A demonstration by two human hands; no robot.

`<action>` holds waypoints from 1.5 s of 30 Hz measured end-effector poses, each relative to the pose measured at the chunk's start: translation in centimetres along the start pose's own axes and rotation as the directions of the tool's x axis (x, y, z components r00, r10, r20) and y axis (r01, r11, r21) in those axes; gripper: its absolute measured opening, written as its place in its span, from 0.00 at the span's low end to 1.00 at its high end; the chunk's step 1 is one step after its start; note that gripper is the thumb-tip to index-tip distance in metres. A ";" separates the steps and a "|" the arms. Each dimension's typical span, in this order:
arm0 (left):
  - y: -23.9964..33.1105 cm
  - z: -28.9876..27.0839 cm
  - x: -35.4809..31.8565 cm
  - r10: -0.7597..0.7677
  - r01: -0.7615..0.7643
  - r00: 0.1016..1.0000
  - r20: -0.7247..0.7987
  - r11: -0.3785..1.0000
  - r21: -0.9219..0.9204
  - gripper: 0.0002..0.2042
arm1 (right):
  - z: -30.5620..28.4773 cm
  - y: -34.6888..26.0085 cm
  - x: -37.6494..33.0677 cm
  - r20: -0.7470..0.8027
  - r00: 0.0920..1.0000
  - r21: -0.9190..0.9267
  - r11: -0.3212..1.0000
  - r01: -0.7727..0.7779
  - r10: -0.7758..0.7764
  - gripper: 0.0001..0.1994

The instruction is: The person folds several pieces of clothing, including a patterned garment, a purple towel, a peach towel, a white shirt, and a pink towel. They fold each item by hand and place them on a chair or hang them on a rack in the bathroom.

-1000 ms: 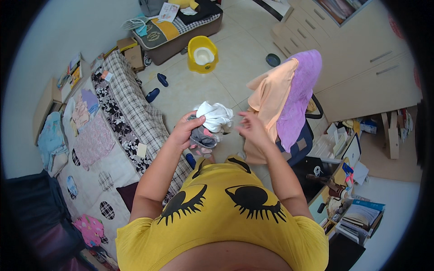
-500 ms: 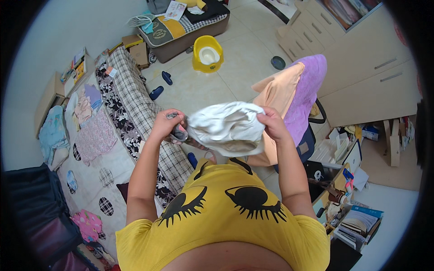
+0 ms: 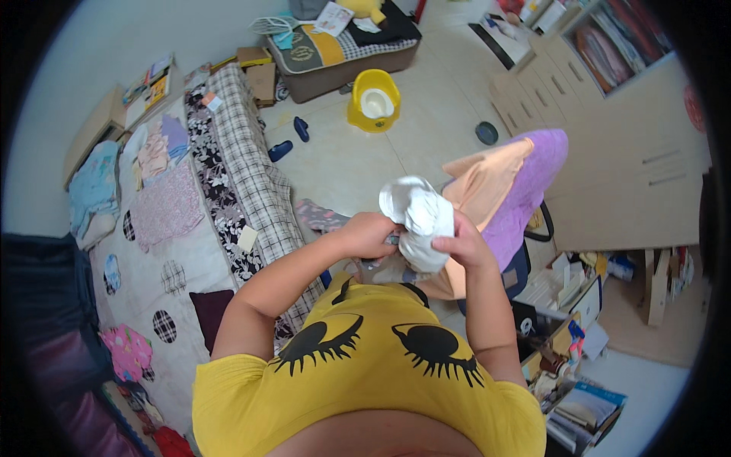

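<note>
A white cloth garment, bunched up, hangs in front of my chest. My right hand is closed on its right side, thumb on top. My left hand is closed in a fist against the left edge of the white garment. A grey garment with pinkish patterning sticks out on the far side of that fist, and some grey cloth shows below it. Whether the left fingers also pinch the white cloth is hidden. Just beyond my right hand, a peach garment and a purple cloth drape over a chair.
Left stands a bed with a checked cover, clothes lying on it, including a flowered garment. On the floor are a yellow potty, dark blue slippers and a dark bowl. A cluttered desk and pale cabinets line the right.
The white garment was stretched wide between both hands and is now bunched. My left hand has moved right, close to my right hand, and the grey garment now extends out leftward.
</note>
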State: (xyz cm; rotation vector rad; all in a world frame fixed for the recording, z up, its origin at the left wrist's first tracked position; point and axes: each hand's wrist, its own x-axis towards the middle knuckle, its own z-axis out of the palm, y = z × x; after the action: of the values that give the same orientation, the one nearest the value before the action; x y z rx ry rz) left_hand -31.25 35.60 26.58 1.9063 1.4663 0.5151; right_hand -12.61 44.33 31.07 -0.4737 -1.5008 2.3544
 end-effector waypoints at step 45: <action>-1.9 2.0 -8.4 -0.359 0.388 0.893 -0.270 0.920 0.058 0.09 | -1.1 2.9 6.3 0.235 0.808 -0.957 -0.272 0.097 -0.540 0.17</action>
State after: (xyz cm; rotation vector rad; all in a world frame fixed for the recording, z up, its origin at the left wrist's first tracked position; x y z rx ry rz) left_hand -33.66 27.28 24.59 1.6191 2.0143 0.5168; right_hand -18.01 46.72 27.29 -0.5156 -2.5483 0.0590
